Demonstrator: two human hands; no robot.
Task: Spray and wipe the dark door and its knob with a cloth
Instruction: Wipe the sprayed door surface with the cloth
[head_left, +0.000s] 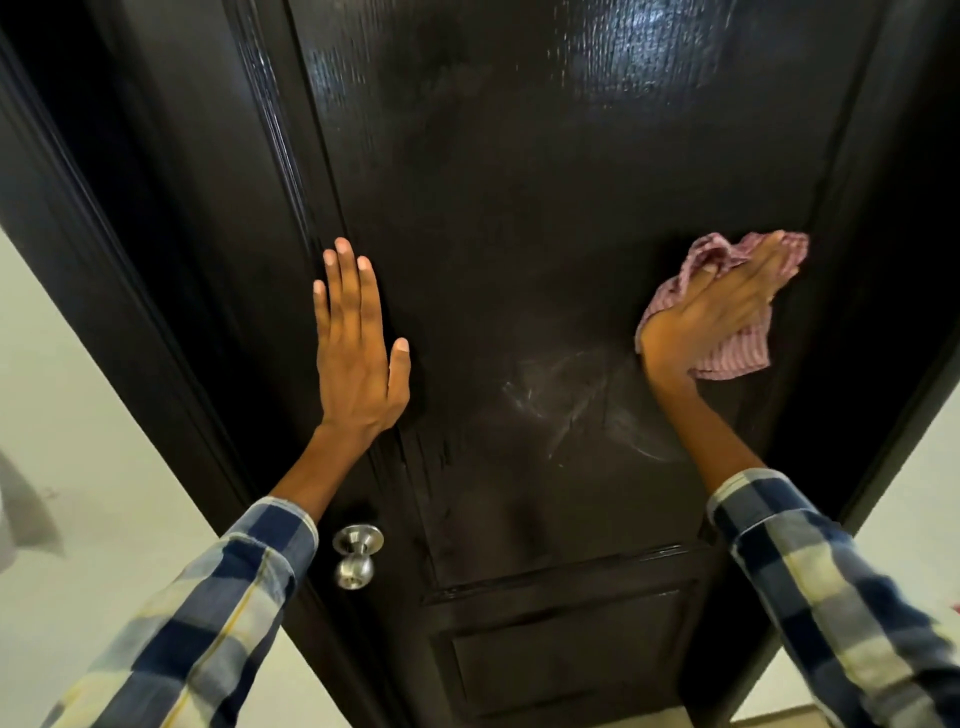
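The dark glossy door (519, 208) fills the middle of the view. A round silver knob (356, 555) sticks out low on its left side. My left hand (356, 353) lies flat on the door with straight fingers, above the knob. My right hand (701, 317) presses a crumpled pink striped cloth (737, 353) against the right part of the upper panel, fingers straight over it. A pale smeared streak (571, 400) shows on the door between my hands. No spray bottle is in view.
The dark door frame (130, 322) runs along the left, another dark edge (893, 426) along the right. Pale walls (78, 441) flank both sides. A recessed lower panel (561, 660) sits under the knob's height.
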